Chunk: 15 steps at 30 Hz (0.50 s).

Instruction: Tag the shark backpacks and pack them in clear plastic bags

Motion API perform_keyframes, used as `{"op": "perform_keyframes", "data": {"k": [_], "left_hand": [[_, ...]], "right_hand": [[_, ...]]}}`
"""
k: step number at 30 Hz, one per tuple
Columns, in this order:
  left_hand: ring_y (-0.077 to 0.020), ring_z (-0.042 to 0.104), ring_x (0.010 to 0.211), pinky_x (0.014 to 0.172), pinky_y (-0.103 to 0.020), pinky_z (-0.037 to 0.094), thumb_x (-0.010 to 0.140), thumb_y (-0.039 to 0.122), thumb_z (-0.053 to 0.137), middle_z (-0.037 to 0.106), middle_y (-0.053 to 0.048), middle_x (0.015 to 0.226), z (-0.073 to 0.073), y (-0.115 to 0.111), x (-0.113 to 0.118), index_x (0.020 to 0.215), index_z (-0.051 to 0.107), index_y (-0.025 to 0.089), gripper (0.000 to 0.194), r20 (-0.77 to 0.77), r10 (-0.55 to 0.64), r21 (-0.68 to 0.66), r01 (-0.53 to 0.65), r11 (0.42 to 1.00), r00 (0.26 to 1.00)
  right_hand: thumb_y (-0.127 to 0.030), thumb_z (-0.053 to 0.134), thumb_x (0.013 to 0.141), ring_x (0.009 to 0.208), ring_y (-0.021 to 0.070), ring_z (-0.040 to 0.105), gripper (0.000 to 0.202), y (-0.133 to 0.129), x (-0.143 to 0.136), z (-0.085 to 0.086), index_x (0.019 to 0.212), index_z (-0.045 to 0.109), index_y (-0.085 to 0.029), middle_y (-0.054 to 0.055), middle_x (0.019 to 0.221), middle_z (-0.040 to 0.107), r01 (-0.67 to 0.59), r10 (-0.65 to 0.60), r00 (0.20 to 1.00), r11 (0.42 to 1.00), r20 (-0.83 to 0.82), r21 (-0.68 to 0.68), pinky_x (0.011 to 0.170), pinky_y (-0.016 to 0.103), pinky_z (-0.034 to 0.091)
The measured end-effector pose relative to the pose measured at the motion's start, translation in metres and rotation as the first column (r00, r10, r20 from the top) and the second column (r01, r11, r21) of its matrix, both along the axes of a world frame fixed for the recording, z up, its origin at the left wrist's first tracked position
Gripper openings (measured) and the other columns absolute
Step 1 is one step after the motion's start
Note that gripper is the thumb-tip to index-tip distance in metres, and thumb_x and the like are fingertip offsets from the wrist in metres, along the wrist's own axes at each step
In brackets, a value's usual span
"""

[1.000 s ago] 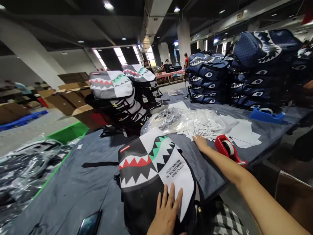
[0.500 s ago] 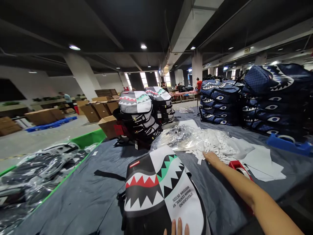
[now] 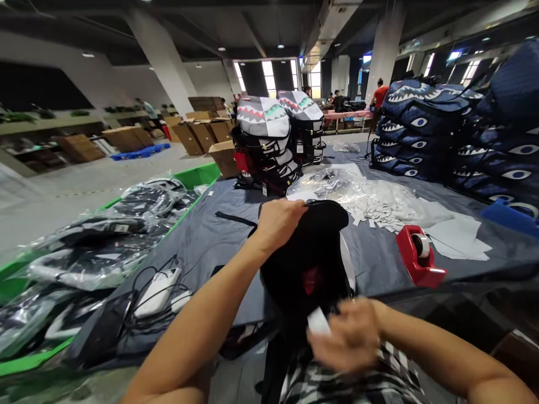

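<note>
A black backpack (image 3: 309, 247) stands at the table's front edge, its dark inside and a small red patch showing. My left hand (image 3: 280, 221) is closed on the top edge of the backpack. Low in front of the opening, my right hand (image 3: 347, 336) is blurred by motion, its fingers closed round a small white slip (image 3: 319, 321). Beyond the backpack, a pile of white slips (image 3: 389, 205) lies on and beside clear plastic. To the right sits a red tape dispenser (image 3: 419, 255).
Stacked grey-and-white backpacks (image 3: 263, 120) stand behind; blue backpacks (image 3: 421, 123) are piled at right. A green-edged bin (image 3: 196, 177) of wrapped bags is at left, near a white power bank (image 3: 158, 292) with cables. People work far back.
The backpack's printed front no longer faces up; its dark inside shows. My left hand has gripped its top edge. My right hand has moved from the slip pile to the front with a slip.
</note>
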<state>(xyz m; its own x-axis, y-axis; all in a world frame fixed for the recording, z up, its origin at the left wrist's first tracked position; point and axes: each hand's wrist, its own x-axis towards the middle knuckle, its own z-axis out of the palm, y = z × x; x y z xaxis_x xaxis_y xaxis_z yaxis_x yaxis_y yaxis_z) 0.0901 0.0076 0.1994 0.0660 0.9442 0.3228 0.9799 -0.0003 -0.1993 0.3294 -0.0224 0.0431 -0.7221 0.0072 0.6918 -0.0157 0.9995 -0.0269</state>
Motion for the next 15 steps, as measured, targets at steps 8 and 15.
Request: {"op": "perform_keyframes", "data": {"k": [8, 15], "left_hand": [[-0.0261, 0.073, 0.082, 0.063, -0.030, 0.043, 0.102, 0.034, 0.047, 0.076, -0.009, 0.085, -0.008, 0.002, 0.002, 0.098, 0.073, 0.020, 0.029, 0.027, 0.032, 0.041, -0.034, 0.999, 0.999], [-0.0218, 0.067, 0.110, 0.104, -0.038, 0.044, 0.095, 0.010, 0.053, 0.074, -0.006, 0.114, -0.110, -0.014, 0.032, 0.116, 0.067, 0.020, 0.028, -0.308, -0.628, 0.557, 0.671, 0.490, 0.715]], "right_hand": [[-0.017, 0.056, 0.097, 0.104, 0.0176, 0.068, 0.040, 0.073, -0.024, 0.024, 0.136, 0.056, -0.027, 0.008, 0.121, 0.071, 0.286, -0.313, 0.881, 0.950, -0.353, -0.129, 0.086, 0.031, 0.056], [-0.037, 0.076, 0.084, 0.096, 0.0222, 0.068, 0.027, 0.125, -0.046, 0.028, 0.105, 0.071, -0.021, 0.005, 0.097, 0.075, 0.260, -0.496, 0.821, 0.766, -0.283, -0.587, 0.096, 0.039, 0.049]]}}
